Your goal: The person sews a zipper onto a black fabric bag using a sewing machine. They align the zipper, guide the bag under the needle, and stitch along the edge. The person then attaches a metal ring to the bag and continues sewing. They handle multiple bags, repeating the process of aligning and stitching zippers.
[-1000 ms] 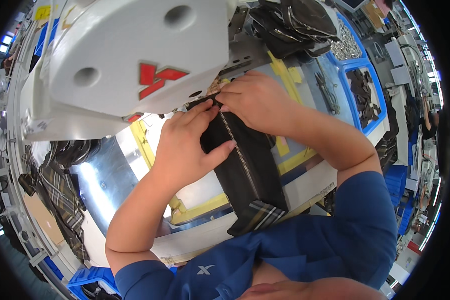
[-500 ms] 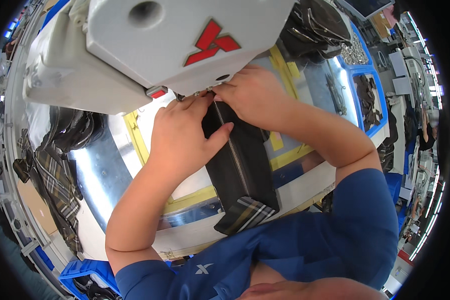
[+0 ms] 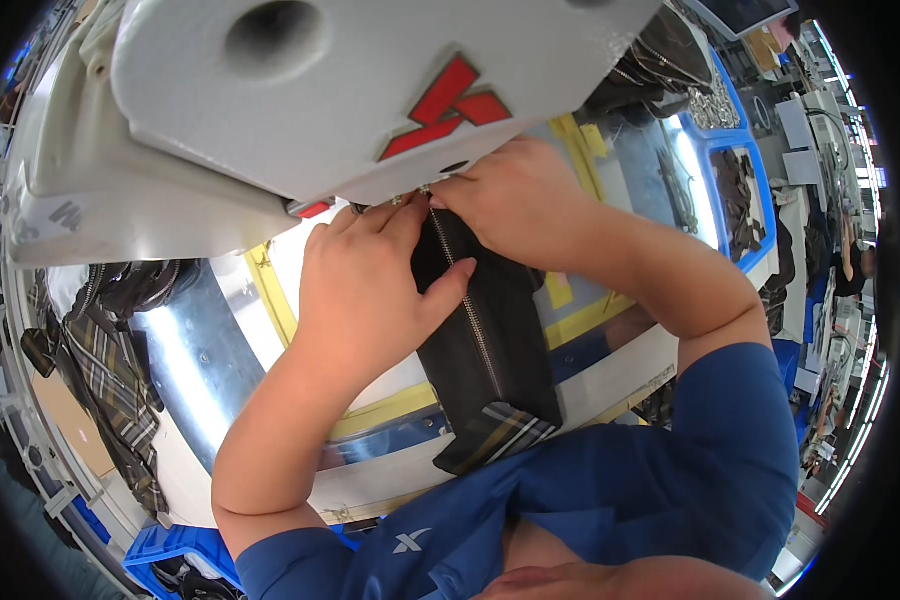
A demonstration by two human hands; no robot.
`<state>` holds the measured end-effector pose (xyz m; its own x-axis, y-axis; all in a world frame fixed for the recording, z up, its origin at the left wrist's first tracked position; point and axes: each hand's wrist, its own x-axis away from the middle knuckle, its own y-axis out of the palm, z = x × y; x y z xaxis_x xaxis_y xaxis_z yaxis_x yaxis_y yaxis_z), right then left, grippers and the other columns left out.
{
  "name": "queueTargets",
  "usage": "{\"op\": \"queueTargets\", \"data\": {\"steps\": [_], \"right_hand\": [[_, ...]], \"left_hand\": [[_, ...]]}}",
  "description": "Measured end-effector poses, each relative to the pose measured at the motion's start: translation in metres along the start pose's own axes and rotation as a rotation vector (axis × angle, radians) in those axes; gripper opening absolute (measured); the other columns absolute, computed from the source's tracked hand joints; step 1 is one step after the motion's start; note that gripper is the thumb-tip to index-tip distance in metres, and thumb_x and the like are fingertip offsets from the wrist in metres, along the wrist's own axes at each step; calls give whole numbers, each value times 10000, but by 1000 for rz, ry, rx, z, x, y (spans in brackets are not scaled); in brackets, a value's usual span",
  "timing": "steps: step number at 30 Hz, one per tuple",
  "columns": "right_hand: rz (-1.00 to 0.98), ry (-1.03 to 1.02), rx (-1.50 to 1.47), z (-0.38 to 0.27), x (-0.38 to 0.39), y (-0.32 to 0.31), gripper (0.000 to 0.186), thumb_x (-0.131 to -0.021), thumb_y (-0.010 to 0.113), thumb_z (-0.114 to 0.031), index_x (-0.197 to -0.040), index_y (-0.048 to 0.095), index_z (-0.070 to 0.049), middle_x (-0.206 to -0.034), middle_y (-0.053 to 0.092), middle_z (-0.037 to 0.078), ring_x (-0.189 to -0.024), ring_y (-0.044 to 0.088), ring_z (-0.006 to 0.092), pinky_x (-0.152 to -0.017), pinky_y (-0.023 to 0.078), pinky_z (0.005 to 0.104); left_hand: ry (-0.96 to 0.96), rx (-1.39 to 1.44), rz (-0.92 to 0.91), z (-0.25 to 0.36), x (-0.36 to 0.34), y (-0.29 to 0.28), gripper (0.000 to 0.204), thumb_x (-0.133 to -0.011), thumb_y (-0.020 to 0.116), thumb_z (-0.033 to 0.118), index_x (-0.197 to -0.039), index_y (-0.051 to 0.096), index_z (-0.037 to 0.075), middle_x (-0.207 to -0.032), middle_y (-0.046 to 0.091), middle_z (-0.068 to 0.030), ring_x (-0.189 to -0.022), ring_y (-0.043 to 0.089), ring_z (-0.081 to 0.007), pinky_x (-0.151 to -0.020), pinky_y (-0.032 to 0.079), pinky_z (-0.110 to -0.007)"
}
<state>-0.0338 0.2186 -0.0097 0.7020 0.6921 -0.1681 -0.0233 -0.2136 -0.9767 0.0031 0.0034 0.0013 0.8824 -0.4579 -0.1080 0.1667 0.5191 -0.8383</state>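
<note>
nearest to us, our blue shirt (image 3: 610,500) fills the lower edge, and both forearms rise from it toward the machine. just above the shirt, the plaid end (image 3: 495,432) of the dark fabric piece (image 3: 490,340) hangs over the table's front edge. this dark piece lies on the white table (image 3: 370,480) with yellow tape strips (image 3: 270,300), and a zipper (image 3: 470,310) runs up its middle toward the needle area.

our left hand (image 3: 365,290) lies flat on the left side of the dark piece, fingers stretched out and pressing down, thumb spread toward the zipper. our right hand (image 3: 515,205) rests on the upper right of the piece, fingers curled down onto the cloth near the zipper's top; we cannot tell whether they pinch it. the fingertips of both hands meet under the grey sewing machine head (image 3: 320,100), which bears a red mark.

to the left, plaid cloth (image 3: 110,380) is heaped beside the shiny metal plate (image 3: 185,350). farther right, blue trays (image 3: 735,190) hold dark pieces.
</note>
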Motion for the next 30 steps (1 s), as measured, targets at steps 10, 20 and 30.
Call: {"op": "queueTargets", "data": {"steps": [10,20,30], "right_hand": [[58,-18,36,-4,8,4,323,-884,676,-179,-1145,734,1,-1055,759,122,-995,755,271,-900,568,391],[101,-72,68,-9,22,5,419,-996,658,-258,-1264,697,62,-1238,739,197,-1140,732,300,-947,547,392],[18,-30,66,-13,25,3,587,-967,707,-398,-1317,673,72,-1287,718,222,-1194,710,326,-976,542,416]], "left_hand": [[78,-198,46,5,7,11,735,-817,869,410,-1352,677,-55,-1360,700,-224,-1226,671,-380,-1062,509,-481],[134,-283,46,7,11,26,815,-853,866,417,-1406,598,-119,-1390,639,-297,-1298,638,-452,-1124,527,-457],[125,-344,-8,10,12,23,957,-846,841,536,-1436,552,-159,-1441,599,-342,-1350,606,-473,-1155,497,-487]]}}
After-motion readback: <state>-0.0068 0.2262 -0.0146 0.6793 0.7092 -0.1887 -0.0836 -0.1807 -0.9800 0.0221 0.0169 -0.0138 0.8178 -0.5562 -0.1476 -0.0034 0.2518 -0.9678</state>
